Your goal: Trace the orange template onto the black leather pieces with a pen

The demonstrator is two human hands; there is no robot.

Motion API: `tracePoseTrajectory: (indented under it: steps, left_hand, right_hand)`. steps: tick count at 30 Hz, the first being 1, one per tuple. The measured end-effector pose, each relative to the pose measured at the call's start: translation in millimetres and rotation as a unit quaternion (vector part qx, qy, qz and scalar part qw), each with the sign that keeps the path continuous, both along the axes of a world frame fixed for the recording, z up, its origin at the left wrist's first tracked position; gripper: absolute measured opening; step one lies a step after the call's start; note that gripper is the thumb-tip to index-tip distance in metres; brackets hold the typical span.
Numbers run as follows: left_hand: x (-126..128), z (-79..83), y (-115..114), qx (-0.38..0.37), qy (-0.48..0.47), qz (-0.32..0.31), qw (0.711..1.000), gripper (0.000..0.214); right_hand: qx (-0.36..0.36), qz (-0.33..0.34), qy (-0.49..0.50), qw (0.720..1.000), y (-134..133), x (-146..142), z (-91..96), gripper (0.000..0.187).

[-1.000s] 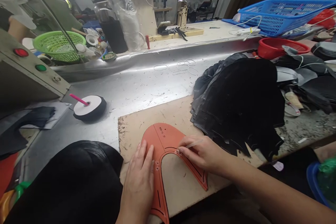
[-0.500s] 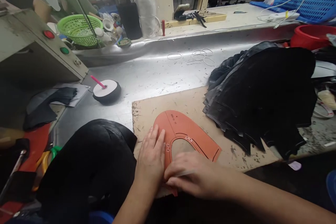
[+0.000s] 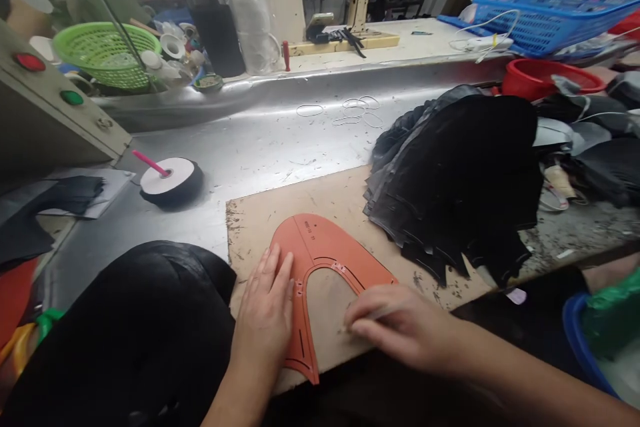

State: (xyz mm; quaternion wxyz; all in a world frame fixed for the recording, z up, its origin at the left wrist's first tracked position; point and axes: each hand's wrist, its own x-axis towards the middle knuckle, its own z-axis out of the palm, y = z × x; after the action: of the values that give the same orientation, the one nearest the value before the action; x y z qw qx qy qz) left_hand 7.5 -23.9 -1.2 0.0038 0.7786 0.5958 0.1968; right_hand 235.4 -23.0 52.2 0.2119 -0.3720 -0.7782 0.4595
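The orange template, a curved U shape with printed markings and narrow slots, lies on a tan board at the near edge of the metal table. Its rounded end points toward the table's far edge. The left hand rests flat on the template's left limb, fingers extended and nearly together. The right hand has thumb and fingers pinched on a thin pale tool, which is blurred; the hand covers the end of the right limb and part of the opening. Contact between tool tip and board cannot be determined. The two hands are apart.

Left of the board, at the near edge, lies a black piece. A stack of black pieces overlaps the board's right side. A spool stands toward the table's left edge. Thin white loops lie near the far edge, below a raised ledge bearing a blue basket.
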Motion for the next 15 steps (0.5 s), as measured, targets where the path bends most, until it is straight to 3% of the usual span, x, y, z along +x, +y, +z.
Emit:
tracePoseTrajectory:
  steps: [2,4,15]
  left_hand:
    - [-1.6,-1.4,1.9,0.009,0.005,-0.003,1.0,0.039]
    - [-3.3,-3.0,3.7,0.014,0.013,-0.01,1.0,0.04]
    - [-2.2,-1.9,8.5,0.032,0.033,-0.012,0.999,0.041]
  right_hand:
    - [-0.007,-0.069,-0.021,0.997,5.0,23.1,-0.2,0.022]
    - [0.002,-0.086,-0.06,0.994,7.5,40.7,0.3,0.024]
    - [0.078,-0.007,-0.112,0.991,11.4,51.4,-2.4,0.024]
